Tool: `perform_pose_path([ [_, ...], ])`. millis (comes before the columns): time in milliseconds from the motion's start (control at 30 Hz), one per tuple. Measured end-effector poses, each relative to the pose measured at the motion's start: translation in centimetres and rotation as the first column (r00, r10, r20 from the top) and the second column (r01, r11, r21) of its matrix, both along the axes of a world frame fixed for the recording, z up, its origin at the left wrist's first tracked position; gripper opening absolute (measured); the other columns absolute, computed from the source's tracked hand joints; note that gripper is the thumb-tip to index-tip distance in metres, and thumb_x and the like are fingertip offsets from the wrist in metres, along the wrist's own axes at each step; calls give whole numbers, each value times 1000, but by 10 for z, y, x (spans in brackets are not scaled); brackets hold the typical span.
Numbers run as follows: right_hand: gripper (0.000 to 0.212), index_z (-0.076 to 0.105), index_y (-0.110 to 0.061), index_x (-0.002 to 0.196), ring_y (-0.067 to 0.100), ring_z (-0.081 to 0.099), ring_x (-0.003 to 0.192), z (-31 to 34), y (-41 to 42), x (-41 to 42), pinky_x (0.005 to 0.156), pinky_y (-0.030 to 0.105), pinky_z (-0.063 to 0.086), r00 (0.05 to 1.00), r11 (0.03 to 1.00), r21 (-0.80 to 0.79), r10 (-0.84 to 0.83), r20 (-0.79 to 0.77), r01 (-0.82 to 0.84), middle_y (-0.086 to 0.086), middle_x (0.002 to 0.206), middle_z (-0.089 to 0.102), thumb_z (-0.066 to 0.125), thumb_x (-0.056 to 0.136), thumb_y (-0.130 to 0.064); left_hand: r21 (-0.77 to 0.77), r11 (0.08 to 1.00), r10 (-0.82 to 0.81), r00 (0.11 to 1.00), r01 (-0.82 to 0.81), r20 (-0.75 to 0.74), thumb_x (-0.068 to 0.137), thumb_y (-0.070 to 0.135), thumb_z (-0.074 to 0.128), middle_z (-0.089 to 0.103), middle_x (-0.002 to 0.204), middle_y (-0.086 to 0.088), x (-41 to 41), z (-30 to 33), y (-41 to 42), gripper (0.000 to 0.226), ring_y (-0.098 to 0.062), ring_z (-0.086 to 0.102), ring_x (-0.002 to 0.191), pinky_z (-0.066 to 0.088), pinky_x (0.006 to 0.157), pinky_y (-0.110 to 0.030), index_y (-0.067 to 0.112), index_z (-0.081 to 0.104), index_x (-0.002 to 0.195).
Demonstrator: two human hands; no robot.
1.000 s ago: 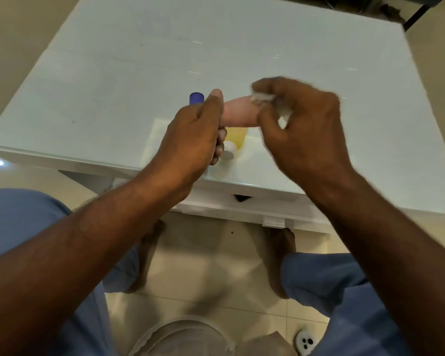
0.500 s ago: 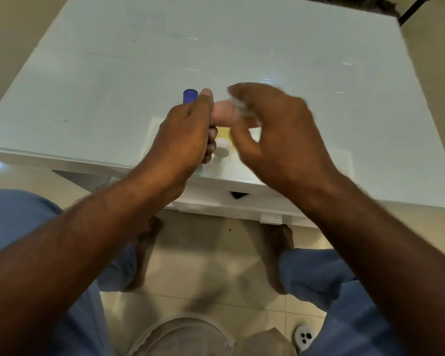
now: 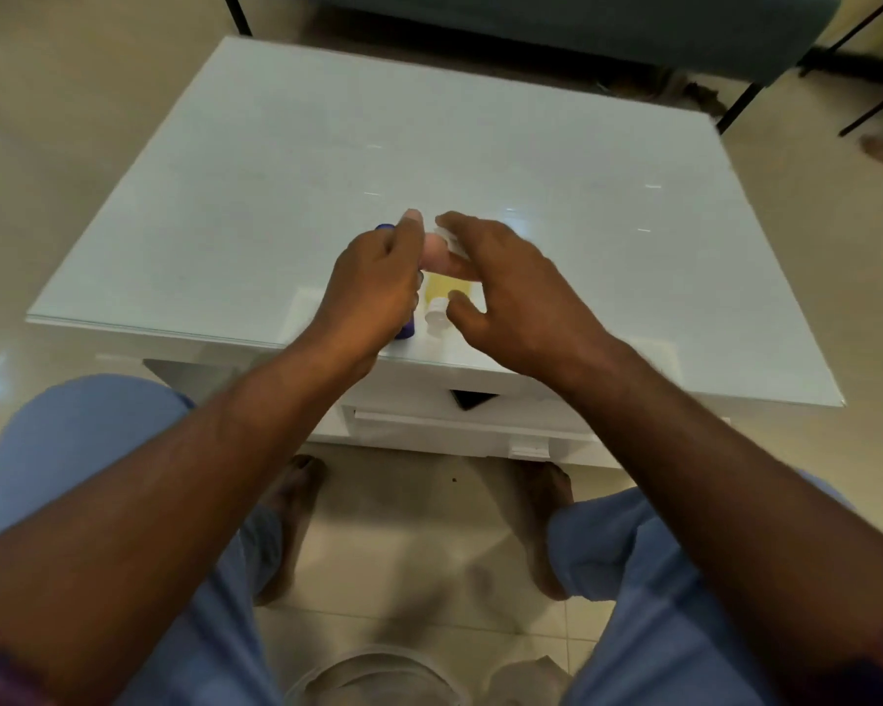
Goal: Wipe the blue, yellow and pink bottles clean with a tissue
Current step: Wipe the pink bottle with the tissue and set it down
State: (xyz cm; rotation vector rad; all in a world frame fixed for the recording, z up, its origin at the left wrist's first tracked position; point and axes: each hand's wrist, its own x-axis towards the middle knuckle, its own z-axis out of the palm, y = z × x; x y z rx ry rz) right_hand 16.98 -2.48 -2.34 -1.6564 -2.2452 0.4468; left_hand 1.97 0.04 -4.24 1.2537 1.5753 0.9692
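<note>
My left hand (image 3: 370,287) grips the pink bottle (image 3: 435,253), held sideways above the near edge of the white table (image 3: 582,221). My right hand (image 3: 511,293) pinches a small white tissue (image 3: 445,235) against the bottle's top side. The yellow bottle (image 3: 447,290) with a white cap lies on the table just under the two hands. The blue bottle (image 3: 407,329) lies beside it to the left, mostly hidden behind my left hand; only its two ends show.
The glass-topped table has a drawer (image 3: 460,425) under its near edge. My knees in blue trousers and my bare feet are below it. A dark bench with black legs (image 3: 735,109) stands beyond the far edge. A round white bin (image 3: 378,675) sits on the floor.
The view has pulled back and now shows the whole table. My right hand with the tissue has moved left along the pink bottle toward my left hand.
</note>
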Motion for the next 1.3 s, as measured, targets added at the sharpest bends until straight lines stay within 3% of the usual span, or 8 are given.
perform_pose_path([
  [267,62,42,-23,158,20,52,142,4,-29,-7,118,35,44,990,991,77,-105,-95,112,0,159,50,62,101,-11,135,991,30,994,-16,-104,101,57,35,60,70,7,1,14,-23,44,-13,62,67,51,64,-29,33,52,68],
  [467,63,56,-22,147,15,57,132,5,-32,-6,108,26,46,934,964,62,-233,-270,258,-3,146,62,61,89,3,135,991,-13,998,20,-54,101,53,34,65,79,-6,24,18,-31,48,-21,61,71,55,72,-44,21,64,83],
  [667,26,60,-26,78,12,56,78,0,-9,-36,66,29,42,832,933,78,-273,-482,352,-9,80,63,56,96,-8,107,979,160,980,-173,116,98,45,41,69,85,-14,42,15,-26,47,-25,67,78,56,72,-42,7,65,85],
  [800,21,71,-12,120,2,62,95,-4,5,-49,81,5,45,753,931,-10,-301,-585,365,1,118,74,60,104,-17,53,958,265,937,-283,227,96,45,43,72,92,-17,44,7,-13,48,-24,69,82,58,77,-46,3,66,96],
  [933,8,60,-23,106,5,58,97,-3,19,-45,86,21,46,813,942,-3,-292,-503,337,-8,111,64,54,107,-18,145,967,202,976,-212,77,94,52,39,72,89,-9,37,4,7,52,-21,69,84,59,81,-47,9,67,97],
  [1067,43,56,-13,148,19,53,144,7,16,-19,122,37,42,880,974,-3,-205,-429,225,6,153,58,55,106,-7,275,961,77,989,-41,-124,99,53,37,65,89,-4,26,3,19,48,-21,63,86,54,82,-47,11,61,97],
  [1167,40,63,-13,145,18,56,141,7,7,4,121,35,43,896,970,-36,-237,-376,241,6,150,62,55,106,-9,247,961,-74,976,125,-205,104,47,36,62,81,-5,17,-6,13,43,-22,60,76,53,77,-50,15,59,86],
  [1300,36,75,-16,130,16,67,120,2,3,28,107,33,53,869,939,-64,-338,-360,338,2,131,72,60,99,-5,144,972,-173,980,186,-99,100,54,39,52,61,1,1,-22,1,49,-13,50,55,47,57,-41,15,54,75],
])
